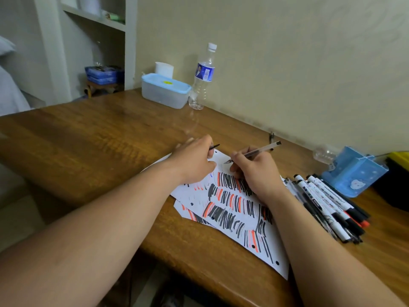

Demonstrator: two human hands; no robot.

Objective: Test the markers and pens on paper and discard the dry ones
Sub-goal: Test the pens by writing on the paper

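White paper (232, 220) covered in black and orange test strokes lies on the wooden table (110, 138). My right hand (256, 171) grips a clear-barrelled pen (259, 150), its tip touching the paper's far corner beside faint thin lines. My left hand (194, 160) rests on the paper's far left part and holds a small black pen cap (214, 147) that sticks out past the fingers. A pile of several markers and pens (327, 207) lies to the right of the paper.
A blue pen holder box (354, 171) stands at the right with a small clear bottle (324, 152) behind it. A lidded plastic container (164, 89) and a water bottle (202, 78) stand by the wall. A loose pen (271, 138) lies near the wall.
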